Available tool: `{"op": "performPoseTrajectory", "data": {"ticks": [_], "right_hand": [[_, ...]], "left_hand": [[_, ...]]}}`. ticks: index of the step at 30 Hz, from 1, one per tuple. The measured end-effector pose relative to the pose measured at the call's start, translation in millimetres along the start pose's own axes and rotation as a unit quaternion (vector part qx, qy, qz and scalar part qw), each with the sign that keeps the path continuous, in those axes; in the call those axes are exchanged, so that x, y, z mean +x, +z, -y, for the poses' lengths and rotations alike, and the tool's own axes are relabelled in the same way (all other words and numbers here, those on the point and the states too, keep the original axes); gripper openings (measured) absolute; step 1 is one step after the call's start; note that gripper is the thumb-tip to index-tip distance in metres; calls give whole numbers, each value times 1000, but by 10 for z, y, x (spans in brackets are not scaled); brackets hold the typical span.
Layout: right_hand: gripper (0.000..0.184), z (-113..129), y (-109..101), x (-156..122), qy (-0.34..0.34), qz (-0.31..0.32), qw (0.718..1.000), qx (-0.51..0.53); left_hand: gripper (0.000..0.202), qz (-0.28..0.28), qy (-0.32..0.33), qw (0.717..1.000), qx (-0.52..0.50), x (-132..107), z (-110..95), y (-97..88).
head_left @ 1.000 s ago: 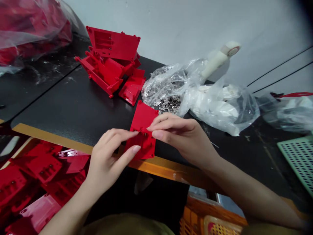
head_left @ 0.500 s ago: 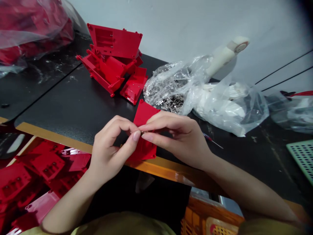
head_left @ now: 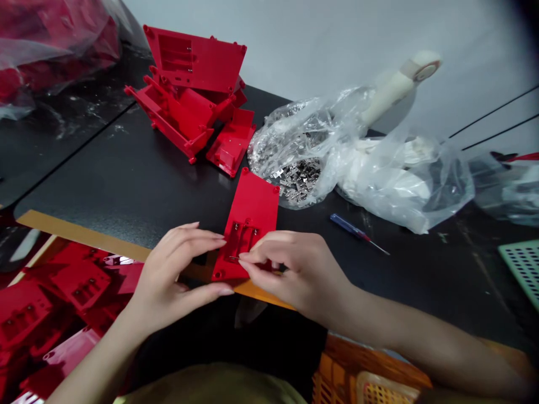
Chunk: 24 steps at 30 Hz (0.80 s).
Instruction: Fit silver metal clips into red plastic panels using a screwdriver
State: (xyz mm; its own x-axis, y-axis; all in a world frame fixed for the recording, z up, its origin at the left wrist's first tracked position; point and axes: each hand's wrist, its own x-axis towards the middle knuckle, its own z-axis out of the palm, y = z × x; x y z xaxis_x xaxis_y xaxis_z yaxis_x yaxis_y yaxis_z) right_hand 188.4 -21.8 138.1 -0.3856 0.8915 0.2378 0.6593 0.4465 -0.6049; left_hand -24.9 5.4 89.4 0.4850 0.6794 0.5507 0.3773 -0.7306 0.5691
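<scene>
A red plastic panel with a recessed battery compartment lies at the table's front edge, its compartment towards me. Small metal contacts are visible at the compartment's far end. My right hand pinches a thin metal battery contact between thumb and forefinger, at the compartment's near end. Those fingers cover part of the panel's right side. My left hand is open around the panel's near left corner, fingers and thumb apart, holding nothing; whether a fingertip touches the panel I cannot tell.
Beyond the panel lies a clear bag of small metal pieces, with a bag of white parts beside it. A screwdriver lies to the right. Red housings are stacked behind; more red parts fill a box at lower left.
My hands have come apart from their shared pinch above the panel. The right hand has lowered the contact to the compartment; the left has opened and moved left and down.
</scene>
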Motion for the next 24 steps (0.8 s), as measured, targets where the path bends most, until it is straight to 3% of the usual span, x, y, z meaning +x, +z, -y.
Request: {"op": "performPoseTrajectory", "data": {"ticks": [4, 12, 15, 19, 24], "right_hand": [[18, 13, 23, 0, -18, 15, 999, -44], [17, 31, -7, 41, -46, 72, 993, -87], [14, 26, -37, 80, -23, 100, 994, -37], [10, 37, -31, 83, 10, 80, 997, -16], [14, 45, 3, 31, -14, 79, 995, -58]], "left_hand": [[39, 17, 9, 1000, 17, -75, 22, 25], [30, -10, 50, 998, 33, -85, 61, 96], [31, -16, 68, 997, 43, -89, 81, 114], [30, -28, 81, 995, 46, -97, 92, 132], [27, -43, 76, 995, 38, -106, 84, 144]]}}
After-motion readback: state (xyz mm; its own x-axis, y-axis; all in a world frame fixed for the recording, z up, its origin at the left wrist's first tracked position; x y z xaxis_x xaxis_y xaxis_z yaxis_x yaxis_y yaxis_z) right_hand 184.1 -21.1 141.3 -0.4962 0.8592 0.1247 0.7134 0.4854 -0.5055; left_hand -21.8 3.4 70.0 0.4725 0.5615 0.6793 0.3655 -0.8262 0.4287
